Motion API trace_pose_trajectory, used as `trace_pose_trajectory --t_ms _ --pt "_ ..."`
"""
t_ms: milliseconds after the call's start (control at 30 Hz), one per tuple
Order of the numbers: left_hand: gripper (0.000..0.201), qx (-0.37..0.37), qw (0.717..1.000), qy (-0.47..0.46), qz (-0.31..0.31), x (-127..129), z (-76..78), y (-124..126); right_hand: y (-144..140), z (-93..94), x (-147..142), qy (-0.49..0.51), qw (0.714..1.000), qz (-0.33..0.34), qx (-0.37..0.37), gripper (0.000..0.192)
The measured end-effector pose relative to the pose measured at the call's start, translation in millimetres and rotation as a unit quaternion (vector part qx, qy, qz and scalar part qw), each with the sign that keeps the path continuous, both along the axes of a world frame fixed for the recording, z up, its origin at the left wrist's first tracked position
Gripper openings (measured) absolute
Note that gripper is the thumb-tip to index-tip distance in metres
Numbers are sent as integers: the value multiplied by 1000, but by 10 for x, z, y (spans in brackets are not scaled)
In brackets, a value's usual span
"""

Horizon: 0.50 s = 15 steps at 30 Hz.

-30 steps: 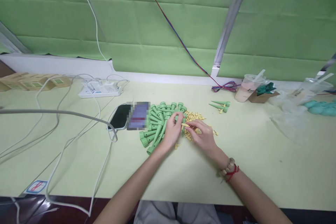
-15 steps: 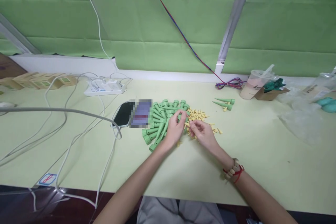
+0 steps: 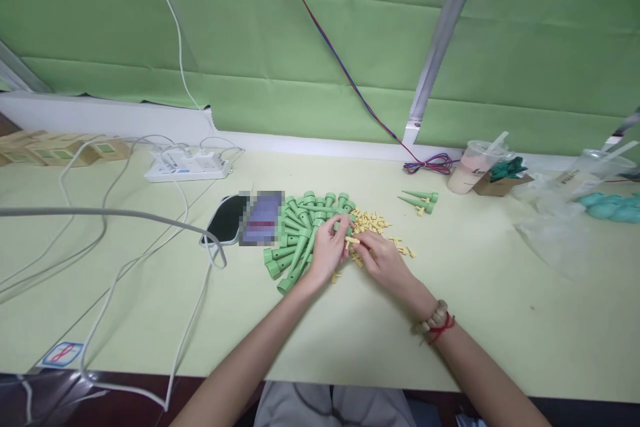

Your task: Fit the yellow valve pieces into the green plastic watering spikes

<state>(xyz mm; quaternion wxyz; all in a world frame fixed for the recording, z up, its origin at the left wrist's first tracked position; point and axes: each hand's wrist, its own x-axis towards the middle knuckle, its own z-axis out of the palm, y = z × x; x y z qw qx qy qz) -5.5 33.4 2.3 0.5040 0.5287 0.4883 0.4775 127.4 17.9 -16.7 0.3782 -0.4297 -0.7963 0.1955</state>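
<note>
My left hand (image 3: 327,250) is closed, its fingers curled around a green plastic spike (image 3: 349,229) that is mostly hidden. From the right, my right hand (image 3: 385,265) pinches a small yellow T-shaped plug (image 3: 352,241) at the left fingertips. Whether the plug sits in the spike I cannot tell. Many green spikes with wide caps (image 3: 299,240) lie fanned out left of and behind my left hand. A heap of loose yellow plugs (image 3: 370,220) spreads behind my right hand. Farther right rest two green spikes (image 3: 423,201) with yellow plugs on them.
A phone (image 3: 227,220) and a blurred-out screen (image 3: 262,218) lie left of the spikes. White cables run from a power strip (image 3: 187,167) across the left side. At the back right stand a drink cup (image 3: 469,170), a small box (image 3: 500,183) and a plastic bag (image 3: 550,233).
The view has shifted slightly. My hands stay close together; the yellow plug now shows more fully between them, with my right fingers turned further over it.
</note>
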Motion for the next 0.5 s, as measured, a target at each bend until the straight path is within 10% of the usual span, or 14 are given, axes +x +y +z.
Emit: trace_pose_trajectory --t_ms 233,500 --pt "33 85 996 29 5 -15 56 -23 -73 22 -167 197 937 51 -284 54" --pt "35 42 999 -7 23 -7 73 -1 -31 2 -8 -15 999 -39 -1 20"
